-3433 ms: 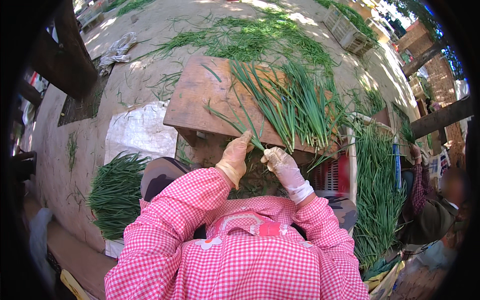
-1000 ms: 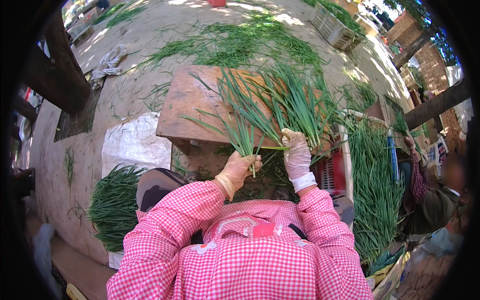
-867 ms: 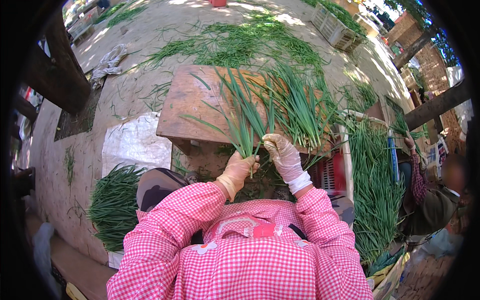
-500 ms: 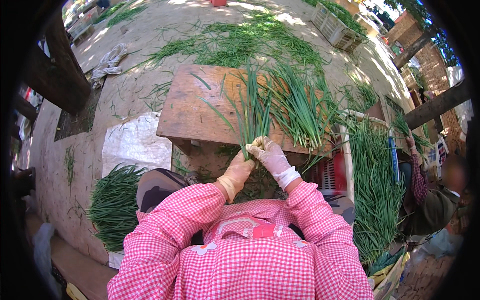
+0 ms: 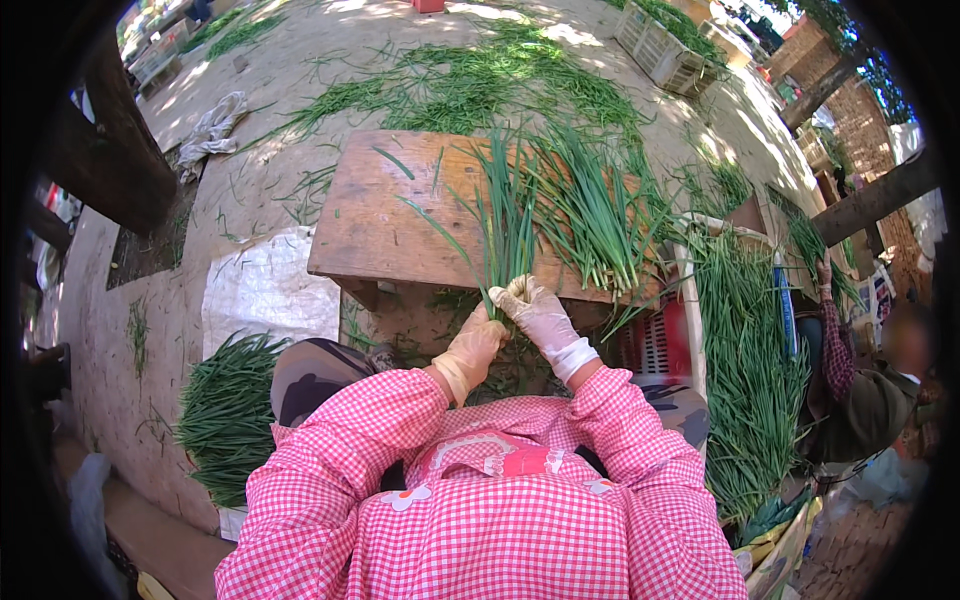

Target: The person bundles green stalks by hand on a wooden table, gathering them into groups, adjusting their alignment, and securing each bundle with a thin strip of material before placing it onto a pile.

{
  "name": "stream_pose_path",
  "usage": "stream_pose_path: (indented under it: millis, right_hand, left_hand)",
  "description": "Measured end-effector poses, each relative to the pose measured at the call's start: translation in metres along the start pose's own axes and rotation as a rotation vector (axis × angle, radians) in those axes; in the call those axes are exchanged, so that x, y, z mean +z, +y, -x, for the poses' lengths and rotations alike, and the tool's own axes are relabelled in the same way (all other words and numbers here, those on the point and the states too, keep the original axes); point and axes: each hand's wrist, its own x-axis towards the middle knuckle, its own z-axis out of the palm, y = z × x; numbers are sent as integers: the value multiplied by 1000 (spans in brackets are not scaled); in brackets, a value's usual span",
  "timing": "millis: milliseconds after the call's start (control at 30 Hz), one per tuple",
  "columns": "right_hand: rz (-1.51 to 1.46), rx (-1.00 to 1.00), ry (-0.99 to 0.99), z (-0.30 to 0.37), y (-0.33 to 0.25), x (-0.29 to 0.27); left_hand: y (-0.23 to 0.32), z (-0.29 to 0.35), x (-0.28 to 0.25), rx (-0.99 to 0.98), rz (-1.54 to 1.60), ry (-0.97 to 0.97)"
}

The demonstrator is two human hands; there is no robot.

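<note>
table left (image 5: 365, 225) bare, chive pile (image 5: 600, 215) blocks rt

My sleeves (image 5: 340, 450) are pink and white check, my gloves pale: left hand (image 5: 472, 345) tan, right hand (image 5: 538, 312) whitish. The chives (image 5: 505, 225) are bright green on a brown wooden table (image 5: 375, 215), beside a red crate (image 5: 655, 340)
</note>
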Motion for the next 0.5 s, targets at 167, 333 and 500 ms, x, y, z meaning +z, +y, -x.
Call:
stream_pose_path:
  millis: [167, 333, 500]
  right_hand:
    - [-13, -16, -2, -13, 31, -5]
    - [-134, 124, -11, -3, 14, -5]
    - [-347, 73, 18, 8, 21, -6]
  left_hand:
    - [-7, 0, -3, 115, -91, 12]
    - [-58, -13, 1, 442, -139, 170]
    - [-13, -11, 9, -332, 1082, 74]
